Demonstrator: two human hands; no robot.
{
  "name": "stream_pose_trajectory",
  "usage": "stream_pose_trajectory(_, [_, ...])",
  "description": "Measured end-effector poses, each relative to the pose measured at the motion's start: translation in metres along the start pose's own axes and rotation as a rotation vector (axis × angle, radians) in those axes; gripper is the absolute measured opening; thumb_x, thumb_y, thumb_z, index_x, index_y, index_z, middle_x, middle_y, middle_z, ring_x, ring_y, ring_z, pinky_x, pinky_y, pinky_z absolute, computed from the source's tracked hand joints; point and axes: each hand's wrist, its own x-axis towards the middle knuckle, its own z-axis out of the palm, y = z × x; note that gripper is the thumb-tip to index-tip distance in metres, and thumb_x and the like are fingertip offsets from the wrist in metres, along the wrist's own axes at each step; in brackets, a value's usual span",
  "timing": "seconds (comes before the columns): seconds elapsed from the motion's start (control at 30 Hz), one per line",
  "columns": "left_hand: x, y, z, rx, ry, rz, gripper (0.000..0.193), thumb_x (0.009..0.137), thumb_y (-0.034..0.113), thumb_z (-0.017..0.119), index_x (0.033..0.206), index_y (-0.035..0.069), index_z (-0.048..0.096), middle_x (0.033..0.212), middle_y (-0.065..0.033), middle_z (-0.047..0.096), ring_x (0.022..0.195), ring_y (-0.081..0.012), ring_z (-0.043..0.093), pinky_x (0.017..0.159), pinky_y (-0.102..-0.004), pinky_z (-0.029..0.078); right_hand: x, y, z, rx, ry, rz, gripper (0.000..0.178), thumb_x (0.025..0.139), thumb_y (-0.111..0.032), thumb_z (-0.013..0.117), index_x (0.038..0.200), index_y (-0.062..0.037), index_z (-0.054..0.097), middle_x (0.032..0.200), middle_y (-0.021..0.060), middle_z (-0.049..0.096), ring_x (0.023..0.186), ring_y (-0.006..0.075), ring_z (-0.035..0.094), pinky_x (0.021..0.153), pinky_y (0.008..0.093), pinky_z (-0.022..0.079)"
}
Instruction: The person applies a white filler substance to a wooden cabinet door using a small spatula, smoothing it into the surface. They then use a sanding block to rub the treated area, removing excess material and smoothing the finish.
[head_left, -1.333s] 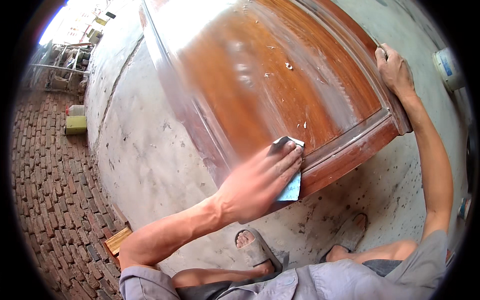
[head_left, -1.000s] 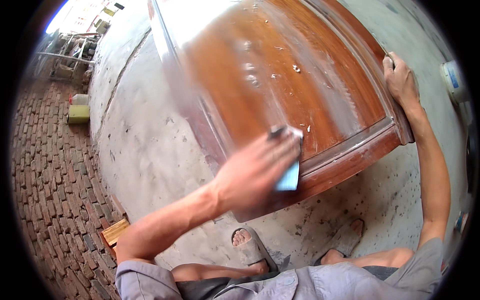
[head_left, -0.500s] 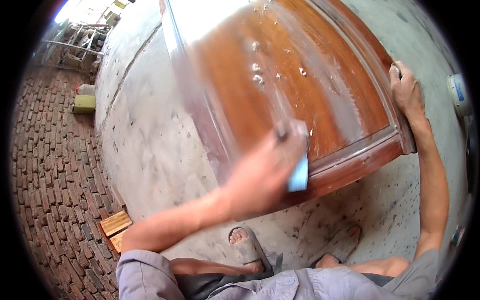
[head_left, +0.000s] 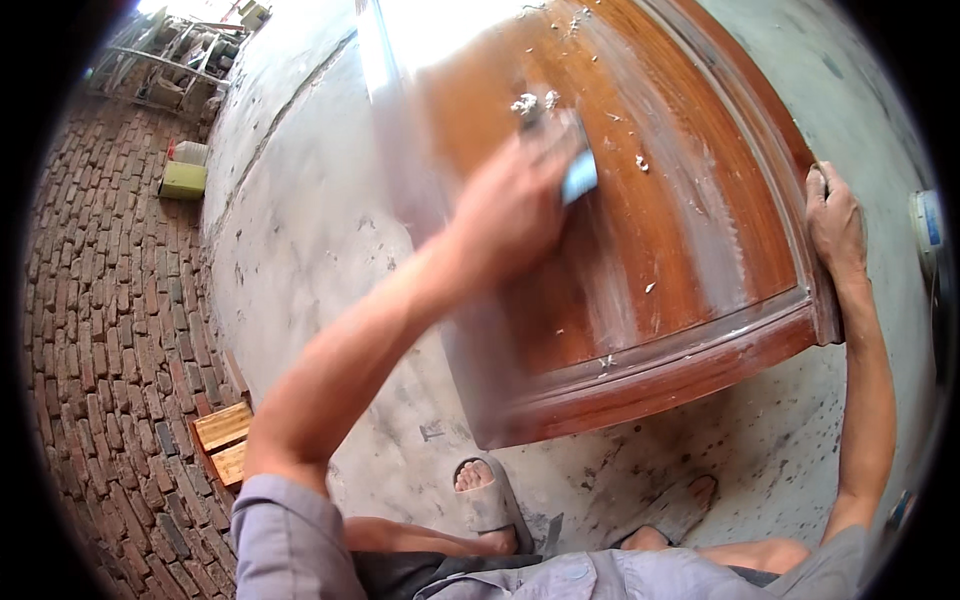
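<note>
A reddish-brown wooden panel (head_left: 690,230), perhaps a cabinet door, lies before me with a moulded frame and pale smeared streaks. My left hand (head_left: 520,190), blurred, is closed over its middle around a flat tool with a light-blue end (head_left: 580,178). The fingers hide the rest of the tool, so its kind is unclear. Just beyond them lie white crumbs (head_left: 524,104) on the wood. My right hand (head_left: 836,220) is closed round the panel's right edge near its near corner, thumb on top.
Under the panel spreads a stained concrete floor (head_left: 300,240), with brick paving (head_left: 110,320) to the left. A small wooden stool or crate (head_left: 222,442) stands at lower left, a yellow-green box (head_left: 184,181) farther off. A white bucket (head_left: 927,220) is at far right. My sandalled feet are close below the panel.
My left hand has swept away from me over the panel with the blue-ended tool, baring streaks nearer the near frame. My right hand keeps its hold on the edge; the view has shifted slightly.
</note>
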Motion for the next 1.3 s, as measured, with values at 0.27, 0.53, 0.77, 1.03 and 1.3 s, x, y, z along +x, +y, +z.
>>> stream_pose_trajectory(0.27, [-0.016, 0.026, 0.014, -0.092, -0.108, -0.089, 0.045, 0.093, 0.01, 0.051, 0.132, -0.01, 0.064, 0.153, -0.0269, 0.054, 0.139, -0.0417, 0.054, 0.116, -0.0521, 0.046, -0.004, 0.003, -0.003, -0.061, -0.077, 0.071, 0.041, 0.109, -0.035, 0.049, 0.125, -0.0025, 0.068, 0.115, 0.0313, 0.07, 0.112, 0.0524, 0.065, 0.094, 0.0506, 0.053])
stream_pose_trajectory(0.53, [-0.041, 0.073, 0.018, 0.196, -0.199, 0.144, 0.056, 0.089, 0.009, 0.057, 0.141, -0.012, 0.059, 0.153, -0.0259, 0.054, 0.143, -0.045, 0.05, 0.122, -0.0552, 0.041, -0.004, 0.001, -0.005, -0.056, -0.089, 0.067, 0.04, 0.108, -0.035, 0.05, 0.124, -0.0037, 0.068, 0.114, 0.032, 0.07, 0.11, 0.0523, 0.066, 0.093, 0.0517, 0.053])
stream_pose_trajectory(0.77, [0.005, 0.005, 0.011, 0.032, -0.155, -0.196, 0.039, 0.095, 0.01, 0.058, 0.128, -0.008, 0.068, 0.153, -0.0264, 0.055, 0.142, -0.0408, 0.054, 0.118, -0.0479, 0.047, 0.0, 0.001, 0.001, 0.019, -0.07, 0.005, 0.04, 0.108, -0.037, 0.048, 0.124, -0.0056, 0.069, 0.117, 0.0315, 0.07, 0.113, 0.0528, 0.064, 0.095, 0.052, 0.053])
stream_pose_trajectory(1.03, [0.027, -0.028, -0.006, -0.107, 0.007, -0.263, 0.045, 0.09, 0.002, 0.052, 0.131, -0.009, 0.067, 0.138, -0.0261, 0.068, 0.139, -0.0429, 0.056, 0.117, -0.0508, 0.047, -0.002, -0.002, 0.0, 0.028, -0.062, 0.02, 0.04, 0.108, -0.039, 0.048, 0.12, -0.007, 0.069, 0.11, 0.0291, 0.072, 0.108, 0.0523, 0.066, 0.092, 0.052, 0.053])
stream_pose_trajectory(1.3, [-0.029, 0.024, -0.014, -0.114, -0.173, -0.068, 0.042, 0.09, -0.003, 0.06, 0.131, -0.004, 0.065, 0.126, -0.0263, 0.067, 0.101, -0.0375, 0.066, 0.093, -0.05, 0.056, -0.003, 0.006, 0.001, -0.017, -0.065, 0.03, 0.04, 0.108, -0.039, 0.049, 0.117, -0.0059, 0.068, 0.108, 0.0284, 0.072, 0.105, 0.0523, 0.066, 0.09, 0.0518, 0.054])
